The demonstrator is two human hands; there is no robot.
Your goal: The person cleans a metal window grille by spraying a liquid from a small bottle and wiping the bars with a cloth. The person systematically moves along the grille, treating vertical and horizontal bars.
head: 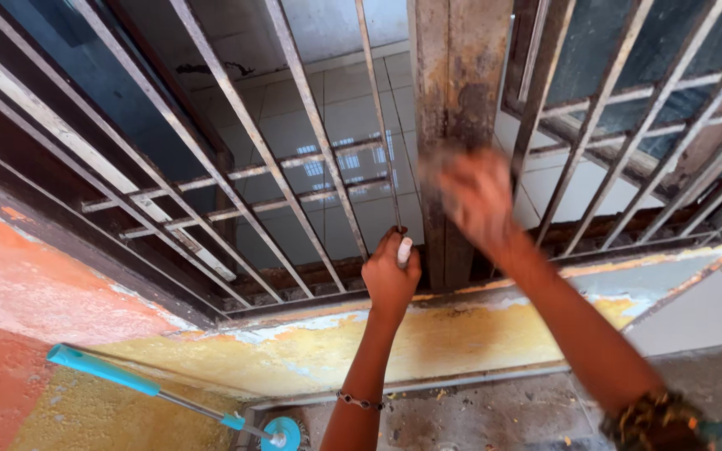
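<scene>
— Hands first: where are they?

— Left hand (pixel 390 280) is up at the foot of the metal grille (pixel 252 142), closed in a fist around the lower end of one thin vertical bar (pixel 380 125), just above the sill. Something small and pale (pixel 404 250) shows at the top of the fist, against the bar; too small to say what it is.

— And the other one?

— Right hand (pixel 476 196) is raised higher, in front of the rusty post (pixel 453 83) that divides the two grille sections. It is smeared by motion blur, so I cannot tell whether it is open or closed, or whether it holds anything.

— So the bar sits where, relative to both?

— Inside the left fist at its bottom end, running up and away from it. The right hand is to the right of that bar and above the left hand, near the post, apart from the bar.

— Anything else around?

— Below the hands runs a ledge (pixel 478 330) with peeling yellow and white paint, and to the left a wall (pixel 35 292) painted orange. Down at the floor lies a mop (pixel 160 388) with a turquoise handle and a round turquoise head, well apart from both hands. Each wrist wears a bracelet. Pale tiles show beyond the bars.
</scene>
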